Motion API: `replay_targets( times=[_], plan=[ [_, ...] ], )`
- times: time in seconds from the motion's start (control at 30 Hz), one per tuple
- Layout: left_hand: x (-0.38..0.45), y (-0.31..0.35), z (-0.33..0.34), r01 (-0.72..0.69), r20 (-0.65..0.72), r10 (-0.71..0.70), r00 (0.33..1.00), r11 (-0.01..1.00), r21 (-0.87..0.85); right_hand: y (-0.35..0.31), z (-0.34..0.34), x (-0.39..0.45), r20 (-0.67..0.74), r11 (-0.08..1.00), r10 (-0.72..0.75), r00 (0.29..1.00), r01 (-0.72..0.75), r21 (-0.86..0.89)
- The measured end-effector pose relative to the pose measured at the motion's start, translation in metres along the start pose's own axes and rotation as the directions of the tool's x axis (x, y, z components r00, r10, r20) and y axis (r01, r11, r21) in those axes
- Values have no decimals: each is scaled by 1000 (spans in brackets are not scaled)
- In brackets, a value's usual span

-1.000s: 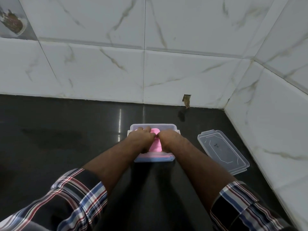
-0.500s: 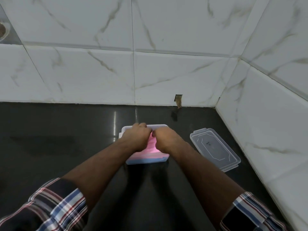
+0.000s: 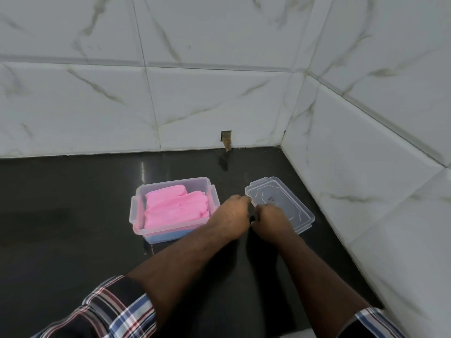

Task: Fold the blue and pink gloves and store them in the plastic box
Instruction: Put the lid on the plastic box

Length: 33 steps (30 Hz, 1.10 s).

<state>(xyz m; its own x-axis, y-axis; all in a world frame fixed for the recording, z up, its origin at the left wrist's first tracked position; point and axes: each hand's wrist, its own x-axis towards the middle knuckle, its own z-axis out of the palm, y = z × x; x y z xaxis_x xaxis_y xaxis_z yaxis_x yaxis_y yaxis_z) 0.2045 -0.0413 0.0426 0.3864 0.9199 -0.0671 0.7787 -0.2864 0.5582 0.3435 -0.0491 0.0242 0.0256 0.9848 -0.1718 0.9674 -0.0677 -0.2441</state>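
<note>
The clear plastic box (image 3: pixel 212 194) stands open on the black counter. Folded pink gloves (image 3: pixel 176 208) fill its top, and blue gloves (image 3: pixel 168 236) show through the front wall beneath them. To its right the clear lid (image 3: pixel 285 201) lies flat on the counter. My left hand (image 3: pixel 230 217) reaches past the box's right end, and its curled fingers pinch the lid's left corner. Beside it, my right hand (image 3: pixel 272 217) curls its fingers over the lid's near left edge. The fingertips of both hands are hidden.
White marble-look tiled walls (image 3: pixel 219 98) close the counter at the back and on the right (image 3: pixel 366 179), forming a corner behind the lid. A small chipped hole (image 3: pixel 226 139) sits at the base of the back wall. Black counter (image 3: pixel 73 203) stretches left of the box.
Both hands have left the pink gloves in the box and moved right to the lid. The gloves now lie uncovered in the box.
</note>
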Motion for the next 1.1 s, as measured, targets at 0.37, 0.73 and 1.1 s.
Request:
replay_targets(
  times=[0.37, 0.73, 1.1],
  plan=[
    [35, 6, 10, 216, 27, -216, 976, 976, -23, 32, 1, -13, -164, 961, 88, 983, -40, 273],
    [60, 9, 12, 454, 148, -442, 885, 890, -55, 83, -1, -18, 4, 787, 412, 911, -358, 502],
    [64, 19, -44, 387, -61, -438, 897, 843, -373, 62, -52, -5, -277, 579, 478, 833, -62, 813]
  ],
)
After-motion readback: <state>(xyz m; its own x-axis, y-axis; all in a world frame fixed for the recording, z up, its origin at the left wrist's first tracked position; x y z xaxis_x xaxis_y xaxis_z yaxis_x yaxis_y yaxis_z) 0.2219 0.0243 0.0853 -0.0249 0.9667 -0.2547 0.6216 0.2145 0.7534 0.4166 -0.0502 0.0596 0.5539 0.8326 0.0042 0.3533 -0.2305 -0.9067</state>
